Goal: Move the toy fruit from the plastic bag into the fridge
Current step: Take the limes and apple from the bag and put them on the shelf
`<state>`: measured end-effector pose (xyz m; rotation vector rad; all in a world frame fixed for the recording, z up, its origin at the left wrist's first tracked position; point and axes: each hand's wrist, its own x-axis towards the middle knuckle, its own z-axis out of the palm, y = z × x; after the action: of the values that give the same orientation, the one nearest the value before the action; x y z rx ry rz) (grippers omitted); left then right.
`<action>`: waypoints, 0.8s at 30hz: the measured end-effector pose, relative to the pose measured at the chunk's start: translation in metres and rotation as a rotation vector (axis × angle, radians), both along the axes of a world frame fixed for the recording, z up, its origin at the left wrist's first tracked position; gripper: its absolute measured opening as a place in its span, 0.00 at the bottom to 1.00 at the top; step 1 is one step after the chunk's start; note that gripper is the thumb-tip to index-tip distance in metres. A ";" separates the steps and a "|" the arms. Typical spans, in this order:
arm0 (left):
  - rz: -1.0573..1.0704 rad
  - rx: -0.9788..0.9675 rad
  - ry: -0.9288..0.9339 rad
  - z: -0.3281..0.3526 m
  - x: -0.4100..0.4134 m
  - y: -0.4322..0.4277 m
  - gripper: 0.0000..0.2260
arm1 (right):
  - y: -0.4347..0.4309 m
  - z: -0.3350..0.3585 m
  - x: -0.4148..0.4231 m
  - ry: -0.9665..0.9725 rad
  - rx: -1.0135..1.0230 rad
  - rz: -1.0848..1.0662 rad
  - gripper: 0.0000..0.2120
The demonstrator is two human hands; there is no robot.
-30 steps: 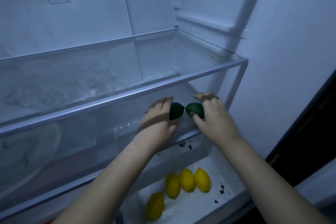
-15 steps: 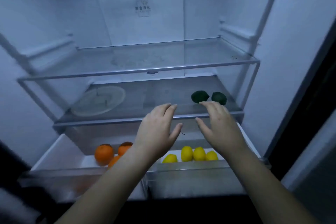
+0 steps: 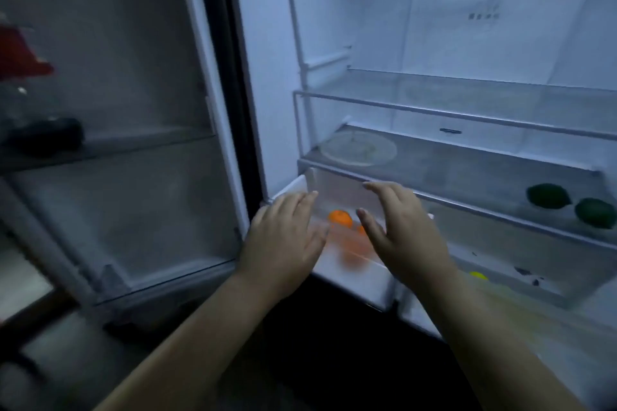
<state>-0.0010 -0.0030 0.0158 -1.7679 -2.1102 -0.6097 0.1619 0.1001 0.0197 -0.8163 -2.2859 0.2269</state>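
We hold our left hand (image 3: 283, 243) and right hand (image 3: 404, 237) flat, fingers straight and close together and palms half turned toward each other, gripping nothing as they hover in front of the left crisper drawer (image 3: 354, 290) of the fridge (image 3: 267, 77). Two green toy fruits (image 3: 547, 196) lie side by side at the right end of the lower glass shelf (image 3: 467, 177) (a clear plate (image 3: 359, 147) sits at its left end). The orange toy fruits (image 3: 340, 218) show in the left drawer between our hands, and a blurred yellow toy fruit (image 3: 478, 275) lies in the right drawer (image 3: 534, 287).
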 end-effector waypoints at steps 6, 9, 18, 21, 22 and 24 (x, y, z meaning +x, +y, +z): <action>0.311 -0.005 -0.072 -0.008 -0.078 -0.111 0.29 | -0.077 -0.005 -0.126 -0.065 0.017 0.295 0.19; 0.454 0.026 -0.066 -0.013 -0.119 -0.178 0.26 | -0.134 -0.009 -0.189 -0.130 0.025 0.479 0.22; 0.795 0.109 -0.104 -0.036 -0.224 -0.386 0.23 | -0.317 -0.028 -0.351 -0.189 -0.058 0.902 0.23; 0.914 0.110 -0.121 -0.050 -0.246 -0.451 0.22 | -0.381 -0.036 -0.394 -0.156 -0.031 1.007 0.21; 0.940 0.110 -0.115 -0.054 -0.250 -0.466 0.22 | -0.396 -0.038 -0.403 -0.156 -0.012 1.038 0.20; 1.014 0.094 -0.142 -0.066 -0.256 -0.504 0.22 | -0.430 -0.047 -0.427 -0.167 -0.001 1.133 0.20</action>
<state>-0.2575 -0.5070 -0.0499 -0.4392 -2.6113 -0.5071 -0.2648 -0.3299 -0.0268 0.5691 -2.6533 0.6634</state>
